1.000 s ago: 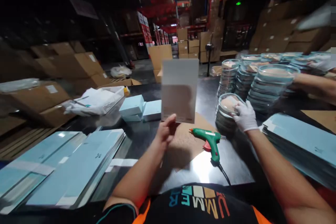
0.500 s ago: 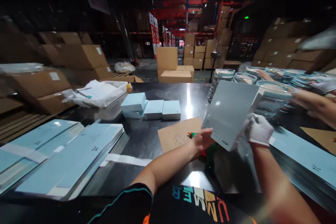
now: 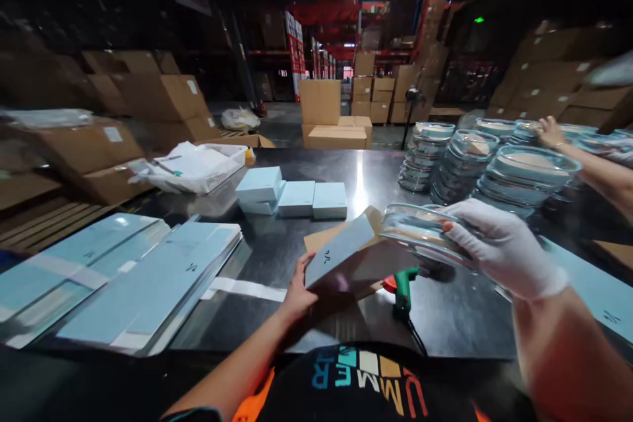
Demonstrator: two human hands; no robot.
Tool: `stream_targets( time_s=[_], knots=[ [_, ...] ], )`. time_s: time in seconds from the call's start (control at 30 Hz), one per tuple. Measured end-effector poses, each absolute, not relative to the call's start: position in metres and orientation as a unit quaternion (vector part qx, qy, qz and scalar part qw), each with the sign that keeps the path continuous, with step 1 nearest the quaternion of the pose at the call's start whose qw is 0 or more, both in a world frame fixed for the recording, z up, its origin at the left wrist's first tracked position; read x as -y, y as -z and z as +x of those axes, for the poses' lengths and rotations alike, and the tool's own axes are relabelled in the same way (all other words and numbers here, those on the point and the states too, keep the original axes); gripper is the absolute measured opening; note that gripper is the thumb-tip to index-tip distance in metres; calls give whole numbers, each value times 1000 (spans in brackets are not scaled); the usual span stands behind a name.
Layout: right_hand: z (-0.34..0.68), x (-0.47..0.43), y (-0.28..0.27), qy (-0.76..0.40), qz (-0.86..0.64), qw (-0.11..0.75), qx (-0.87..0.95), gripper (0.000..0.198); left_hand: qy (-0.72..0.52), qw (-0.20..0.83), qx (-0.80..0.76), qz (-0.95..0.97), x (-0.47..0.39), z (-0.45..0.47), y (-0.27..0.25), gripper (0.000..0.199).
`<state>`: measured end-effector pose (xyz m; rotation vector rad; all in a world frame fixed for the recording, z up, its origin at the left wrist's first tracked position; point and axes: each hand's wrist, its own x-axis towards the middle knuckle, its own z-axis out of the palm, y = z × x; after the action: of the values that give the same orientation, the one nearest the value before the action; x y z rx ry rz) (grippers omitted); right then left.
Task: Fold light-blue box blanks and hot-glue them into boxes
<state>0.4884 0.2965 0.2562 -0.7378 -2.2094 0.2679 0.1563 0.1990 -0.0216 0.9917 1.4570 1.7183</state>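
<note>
L hand: bare, fingers closed on near-left end of carton; L hand (image 3: pixel 299 293) out over table, ctr.
Carton: blue carton (image 3: pixel 341 250), dark squiggle mark on top face, held tilted above table (image 3: pixel 264 244), R end up by the dish.
R hand: white-gloved R hand (image 3: pixel 509 250) gripping clear glass dish (image 3: pixel 405 227) from the right; can't tell if 1 or a nested few.
Dish vs carton: dish tilted, L rim right at carton's R end; can't tell if touching or partly in.
Glue gun: green glue gun (image 3: pixel 403 293) w/ red trigger, on table below dish, cord twd near edge; nozzle hidden.
Under carton: brown cardboard sheet (image 3: pixel 316 239), mostly covered.
Far R: glass dish stacks (image 3: pixel 527 175); co-worker's hand (image 3: pixel 551 133) at the farther ones.
Near L: flat blue stacks (image 3: pixel 153 283), white strip (image 3: pixel 252 289) just R of them.
Far ctr-L: small blue boxes (image 3: pixel 297 198); white basket (image 3: pixel 217 175) beyond, left.
</note>
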Motion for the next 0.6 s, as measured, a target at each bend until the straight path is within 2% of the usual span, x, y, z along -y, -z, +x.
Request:
stream_targets(
  time_s=[0.13, 0.3, 0.37, 0.43, 0.53, 0.6],
  knots=[
    [482, -293, -272, -135, -288, 403, 858, 65, -694, 312, -547, 349, -187, 157, 34, 112],
    [471, -297, -281, -135, -231, 298, 916, 64, -675, 314, -552, 377, -189, 151, 31, 106],
    [465, -297, -283, -124, -232, 285, 922, 64, -669, 309, -560, 378, -191, 152, 29, 103],
    [465, -292, -288, -96, -227, 308, 919, 59, -677, 300, -561, 372, -194, 154, 28, 104],
    [470, -281, -299, -53, -177, 340, 922, 40, -703, 288, -541, 362, -196, 156, 27, 111],
    [467, -279, -303, -43, -143, 316, 937, 35, -703, 293, -533, 369, -196, 157, 29, 112]
  ],
)
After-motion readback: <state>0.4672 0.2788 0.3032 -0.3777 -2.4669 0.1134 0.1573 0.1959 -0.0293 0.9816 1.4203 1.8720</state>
